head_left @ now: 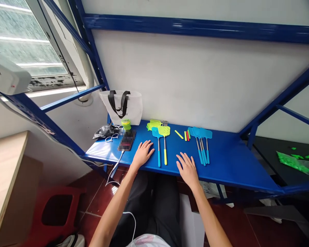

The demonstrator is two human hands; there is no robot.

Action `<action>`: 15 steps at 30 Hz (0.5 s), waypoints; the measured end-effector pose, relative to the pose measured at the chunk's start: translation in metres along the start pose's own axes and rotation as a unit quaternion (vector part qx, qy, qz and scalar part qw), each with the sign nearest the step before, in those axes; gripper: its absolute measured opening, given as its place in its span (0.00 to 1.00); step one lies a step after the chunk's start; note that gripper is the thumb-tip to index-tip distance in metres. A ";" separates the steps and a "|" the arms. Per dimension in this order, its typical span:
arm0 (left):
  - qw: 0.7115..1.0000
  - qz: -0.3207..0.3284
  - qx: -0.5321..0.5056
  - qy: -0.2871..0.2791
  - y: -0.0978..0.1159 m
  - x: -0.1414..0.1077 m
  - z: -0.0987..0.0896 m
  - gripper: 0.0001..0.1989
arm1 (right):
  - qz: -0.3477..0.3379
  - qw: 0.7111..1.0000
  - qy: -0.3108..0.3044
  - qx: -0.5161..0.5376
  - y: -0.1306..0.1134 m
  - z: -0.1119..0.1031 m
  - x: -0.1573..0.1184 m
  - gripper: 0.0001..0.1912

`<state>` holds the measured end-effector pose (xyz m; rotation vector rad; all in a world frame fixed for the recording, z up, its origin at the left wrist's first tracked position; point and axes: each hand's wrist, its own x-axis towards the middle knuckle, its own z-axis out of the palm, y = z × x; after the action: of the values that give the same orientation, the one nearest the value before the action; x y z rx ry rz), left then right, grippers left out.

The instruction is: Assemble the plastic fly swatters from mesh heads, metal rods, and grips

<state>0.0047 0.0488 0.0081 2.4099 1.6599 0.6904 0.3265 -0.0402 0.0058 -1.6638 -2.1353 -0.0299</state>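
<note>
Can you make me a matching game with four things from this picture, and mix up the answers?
Column one:
1. Bag
2. Round tub
3. Swatters farthest right
4. Right hand

Column two:
A. All blue
B. Palm down, between two groups of swatters
C. White, with black handles
D. Yellow-green, in front of the bag

Right pairs: 1-C, 2-D, 3-A, 4-B

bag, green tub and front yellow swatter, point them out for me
Bag (133,110): head view, on its white front, beside the straps.
Green tub (126,127): head view, on its side, below the lid.
Yellow swatter (164,131): head view, on its head, above the handle.
</note>
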 end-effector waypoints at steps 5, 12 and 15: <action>1.000 0.003 -0.013 0.015 0.001 -0.007 -0.001 0.24 | -0.003 0.999 0.032 -0.016 -0.003 0.004 0.000 0.27; 0.996 -0.003 -0.079 0.032 0.008 -0.009 -0.010 0.19 | -0.002 0.996 0.085 -0.039 -0.009 0.010 -0.001 0.25; 0.983 -0.020 -0.157 0.089 0.015 -0.039 -0.021 0.18 | -0.018 0.994 0.097 -0.046 -0.007 0.010 -0.003 0.24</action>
<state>-0.0034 0.0050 0.0209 2.1420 1.5173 1.0972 0.3171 -0.0425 -0.0024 -1.6021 -2.0443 -0.2930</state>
